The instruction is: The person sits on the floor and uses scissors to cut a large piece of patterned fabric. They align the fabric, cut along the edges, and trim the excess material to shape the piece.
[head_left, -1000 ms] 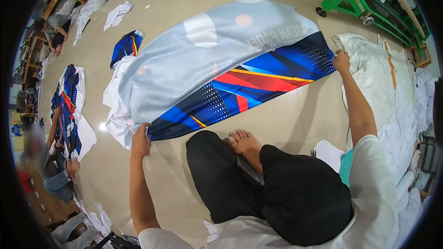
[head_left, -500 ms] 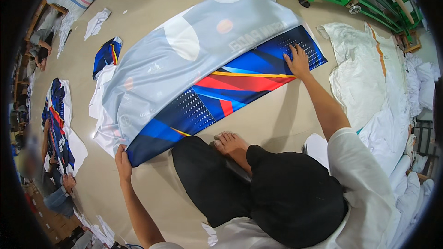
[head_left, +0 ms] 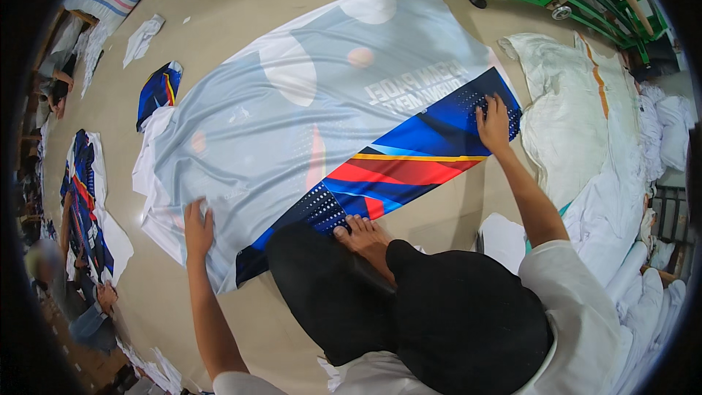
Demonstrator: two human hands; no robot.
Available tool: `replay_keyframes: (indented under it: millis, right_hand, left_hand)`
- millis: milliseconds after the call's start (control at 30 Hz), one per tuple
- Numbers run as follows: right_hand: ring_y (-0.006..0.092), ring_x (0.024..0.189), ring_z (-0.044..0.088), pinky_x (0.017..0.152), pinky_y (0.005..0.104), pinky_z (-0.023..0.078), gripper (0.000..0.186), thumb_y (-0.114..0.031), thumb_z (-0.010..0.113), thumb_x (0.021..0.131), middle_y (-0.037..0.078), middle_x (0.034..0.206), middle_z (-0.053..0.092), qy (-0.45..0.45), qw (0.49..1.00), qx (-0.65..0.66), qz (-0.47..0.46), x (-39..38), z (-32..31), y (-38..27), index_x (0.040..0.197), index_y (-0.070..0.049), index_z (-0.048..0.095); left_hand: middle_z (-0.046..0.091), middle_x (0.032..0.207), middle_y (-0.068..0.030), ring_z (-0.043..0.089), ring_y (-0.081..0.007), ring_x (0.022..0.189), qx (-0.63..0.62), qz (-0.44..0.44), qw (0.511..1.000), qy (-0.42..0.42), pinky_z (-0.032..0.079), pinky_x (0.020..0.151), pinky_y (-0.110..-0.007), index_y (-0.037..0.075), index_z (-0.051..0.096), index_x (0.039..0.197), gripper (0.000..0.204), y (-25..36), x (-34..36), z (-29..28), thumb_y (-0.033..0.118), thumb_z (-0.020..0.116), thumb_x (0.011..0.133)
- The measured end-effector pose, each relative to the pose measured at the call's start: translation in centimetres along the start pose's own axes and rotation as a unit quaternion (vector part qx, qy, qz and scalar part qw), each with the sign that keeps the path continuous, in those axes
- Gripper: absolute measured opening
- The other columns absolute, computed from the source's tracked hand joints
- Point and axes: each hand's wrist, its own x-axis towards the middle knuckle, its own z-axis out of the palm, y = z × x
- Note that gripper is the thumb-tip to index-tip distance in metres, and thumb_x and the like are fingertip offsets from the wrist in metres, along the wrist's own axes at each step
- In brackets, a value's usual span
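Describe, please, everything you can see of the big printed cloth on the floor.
The cloth is a large, thin, smooth sheet, spread nearly flat on the beige floor. Most shows a pale grey underside; its near edge is folded over, showing a blue, red and yellow print. The left hand presses its near left part, the right hand the folded strip's far end, and a bare foot rests on the strip.

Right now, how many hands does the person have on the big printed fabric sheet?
2: the left hand flat on the printed fabric sheet at its near left edge, the right hand pressed on its blue dotted far right corner.
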Motion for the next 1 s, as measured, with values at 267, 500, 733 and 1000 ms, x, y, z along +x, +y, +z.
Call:
replay_keyframes:
  millis: [267, 500, 733, 1000]
  right_hand:
    - [0.0495, 0.142, 0.044, 0.118, 0.0518, 0.039, 0.064, -0.037, 0.072, 0.095, 0.031, 0.155, 0.045, -0.124, 0.987, 0.068, -0.079, 14.6, 7.1, -6.4, 0.15, -0.011, 0.054]
    - [0.0434, 0.156, 0.027, 0.123, 0.0585, 0.029, 0.083, -0.063, 0.06, 0.096, 0.024, 0.17, 0.027, -0.224, 0.971, -0.014, -0.083, 18.5, 10.8, -8.2, 0.163, -0.019, 0.038]
    - [0.0403, 0.161, 0.017, 0.125, 0.0634, 0.017, 0.078, -0.061, 0.047, 0.103, 0.019, 0.174, 0.018, -0.223, 0.967, -0.017, -0.125, 16.9, 13.1, -18.1, 0.167, -0.021, 0.028]
    - [0.0398, 0.162, 0.013, 0.126, 0.0649, 0.014, 0.076, -0.06, 0.042, 0.106, 0.018, 0.176, 0.013, -0.258, 0.942, 0.015, -0.215, 19.3, 16.7, -27.2, 0.169, -0.022, 0.023]
  left_hand:
    - [0.024, 0.17, -0.0262, 0.024, -0.0443, 0.157, 0.059, -0.073, 0.995, -0.043, 0.02, 0.126, -0.059, 0.019, 0.031, 0.166, 0.078, -3.3, 11.7, 3.9, 0.052, 0.06, 0.101]
    - [0.009, 0.174, -0.0251, 0.009, -0.039, 0.162, 0.109, -0.21, 0.969, -0.066, -0.001, 0.126, -0.066, 0.027, 0.013, 0.171, 0.093, -9.6, 9.4, 3.6, 0.074, 0.049, 0.098]
    - [0.006, 0.174, -0.0279, 0.006, -0.0408, 0.162, 0.101, -0.285, 0.951, -0.055, 0.003, 0.125, -0.068, 0.022, 0.009, 0.171, 0.1, -15.2, -1.2, 1.4, 0.074, 0.051, 0.097]
    - [0.003, 0.173, -0.0295, 0.007, -0.0444, 0.161, 0.051, -0.406, 0.909, -0.084, 0.002, 0.126, -0.066, 0.024, 0.006, 0.171, 0.107, -14.7, -12.3, -0.4, 0.076, 0.058, 0.093]
